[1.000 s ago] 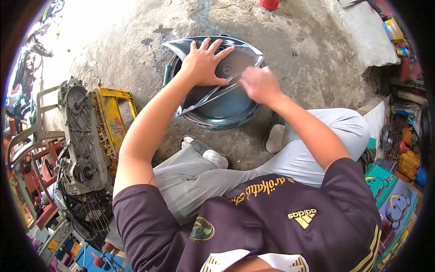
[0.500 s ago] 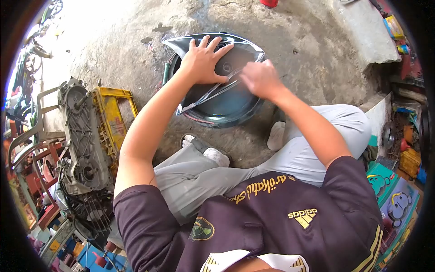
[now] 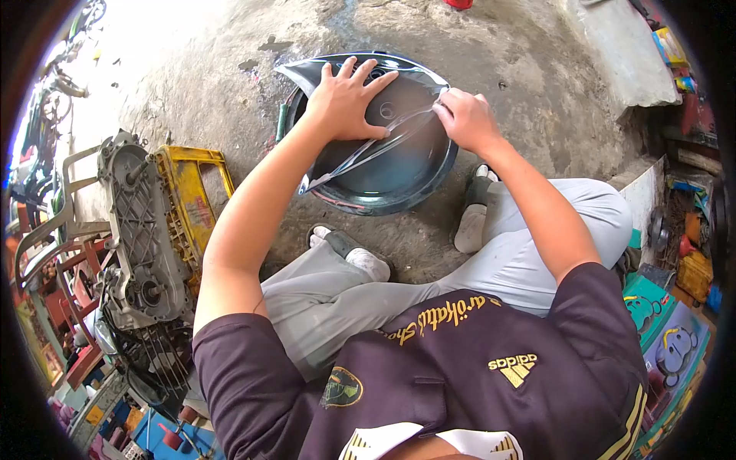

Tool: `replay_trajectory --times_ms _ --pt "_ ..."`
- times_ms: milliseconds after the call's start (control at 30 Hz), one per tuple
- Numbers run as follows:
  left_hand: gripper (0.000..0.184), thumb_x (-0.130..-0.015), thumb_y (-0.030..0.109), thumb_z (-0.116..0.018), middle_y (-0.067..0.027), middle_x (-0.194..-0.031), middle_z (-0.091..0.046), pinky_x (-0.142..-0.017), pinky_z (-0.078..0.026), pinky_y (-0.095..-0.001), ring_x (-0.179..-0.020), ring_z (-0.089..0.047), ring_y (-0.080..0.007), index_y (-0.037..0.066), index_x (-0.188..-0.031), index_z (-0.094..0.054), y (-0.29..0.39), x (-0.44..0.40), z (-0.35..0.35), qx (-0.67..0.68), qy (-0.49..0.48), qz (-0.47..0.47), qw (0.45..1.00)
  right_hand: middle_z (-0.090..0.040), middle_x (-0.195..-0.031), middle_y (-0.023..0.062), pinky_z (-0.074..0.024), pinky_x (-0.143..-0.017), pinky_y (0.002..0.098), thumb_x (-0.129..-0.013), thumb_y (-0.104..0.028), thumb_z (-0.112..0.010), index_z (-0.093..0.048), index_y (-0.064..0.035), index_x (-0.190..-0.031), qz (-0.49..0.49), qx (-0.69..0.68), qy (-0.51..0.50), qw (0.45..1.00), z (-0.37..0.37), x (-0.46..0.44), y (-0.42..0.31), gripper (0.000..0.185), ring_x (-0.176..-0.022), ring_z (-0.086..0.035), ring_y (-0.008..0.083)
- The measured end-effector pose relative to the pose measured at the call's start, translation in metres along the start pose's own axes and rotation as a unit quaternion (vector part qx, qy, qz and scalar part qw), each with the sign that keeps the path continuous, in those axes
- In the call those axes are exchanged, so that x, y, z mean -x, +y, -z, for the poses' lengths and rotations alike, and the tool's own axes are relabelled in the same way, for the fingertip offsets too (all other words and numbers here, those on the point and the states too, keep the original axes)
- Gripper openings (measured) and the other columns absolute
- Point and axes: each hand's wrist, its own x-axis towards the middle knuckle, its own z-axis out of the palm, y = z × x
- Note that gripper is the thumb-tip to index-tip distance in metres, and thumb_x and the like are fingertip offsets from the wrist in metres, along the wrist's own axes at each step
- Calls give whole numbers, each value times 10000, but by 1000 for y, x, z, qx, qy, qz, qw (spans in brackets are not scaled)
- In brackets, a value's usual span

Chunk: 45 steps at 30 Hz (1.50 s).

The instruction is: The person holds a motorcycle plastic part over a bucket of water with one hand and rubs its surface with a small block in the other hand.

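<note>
A pointed dark panel with a glossy rim lies across a round black basin on the concrete floor. Spread over the panel's upper left is my left hand, palm down with fingers apart. My right hand is closed in a pinch at the panel's right corner, on the edge of a clear plastic film. The film stretches from there along the panel's lower edge towards its lower left tip. Liquid in the basin shows below the panel.
A grey metal engine casing and a yellow crate stand at the left. My sandalled feet are just below the basin. A concrete slab is at the upper right, with a red object at the top edge.
My right hand has moved right, out to the panel's right corner, and the film now shows as a wider, stretched strip. My left hand has stayed nearly in place.
</note>
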Motion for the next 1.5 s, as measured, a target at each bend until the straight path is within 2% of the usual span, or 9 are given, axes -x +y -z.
replay_trajectory --times_ms 233,400,633,833,1033,1233,1300,1400,1500 --pt "1136 -758 740 -794 -140 -1717 -390 -1208 -344 -701 -1570 -381 -404 362 -1713 -310 1 -1 2 1 -20 5 1000 -687 -920 56 -496 -800 484 -967 -308 -712 -706 -136 -897 144 49 -26 988 -6 20 -40 185 -896 -721 258" --pt "1154 -745 747 -798 -137 -1721 -383 -1206 -347 -701 -1571 -379 -404 364 -1715 -301 1 0 2 -5 -9 3 1000 -726 -981 92 -494 -799 505 -997 -324 -672 -700 -104 -881 -16 -2 -21 1000 2 7 -3 250 -937 -730 335" --pt "1149 -748 734 -798 -135 -1725 -376 -1209 -345 -696 -1574 -374 -402 362 -1715 -300 1 -1 2 -2 -17 7 1000 -715 -935 61 -473 -800 509 -995 -327 -692 -719 -135 -884 98 18 -26 995 -7 22 -43 223 -904 -719 291" --pt "1143 -753 740 -789 -139 -1725 -377 -1210 -346 -696 -1575 -373 -405 375 -1715 -292 2 -1 2 -4 -13 6 1000 -715 -930 49 -475 -808 512 -1007 -340 -676 -721 -128 -892 -28 53 51 997 -3 4 3 246 -853 -722 309" --pt "1147 -751 758 -786 -140 -1724 -384 -1204 -358 -696 -1572 -380 -409 380 -1714 -292 2 -2 3 -10 -26 7 1000 -687 -905 59 -475 -793 501 -993 -327 -698 -707 -140 -889 123 32 -25 992 -5 21 -44 215 -892 -712 290" --pt "1161 -740 756 -798 -137 -1723 -388 -1198 -363 -698 -1573 -380 -410 377 -1714 -292 1 -1 3 -5 -9 3 1000 -686 -899 57 -469 -788 499 -1006 -319 -676 -705 -156 -886 -3 23 52 998 -5 3 -6 205 -860 -713 293" --pt "1154 -741 754 -797 -134 -1718 -395 -1195 -366 -697 -1568 -387 -408 377 -1712 -299 1 -2 3 -6 -20 5 1000 -685 -887 56 -468 -789 494 -1005 -317 -678 -700 -153 -887 21 29 50 998 -8 12 -20 204 -861 -713 291" --pt "1151 -742 754 -798 -133 -1716 -396 -1200 -360 -695 -1567 -386 -405 376 -1710 -305 1 -2 3 -7 -15 6 1000 -688 -889 55 -464 -796 487 -1012 -337 -670 -700 -147 -881 144 22 -42 989 -6 25 -52 233 -864 -715 278" --pt "1145 -743 749 -799 -132 -1718 -391 -1199 -359 -692 -1570 -381 -405 374 -1709 -311 1 0 3 -4 -10 4 1000 -692 -885 53 -468 -771 494 -1013 -356 -669 -704 -150 -873 93 32 16 995 -16 14 -28 251 -848 -718 281"
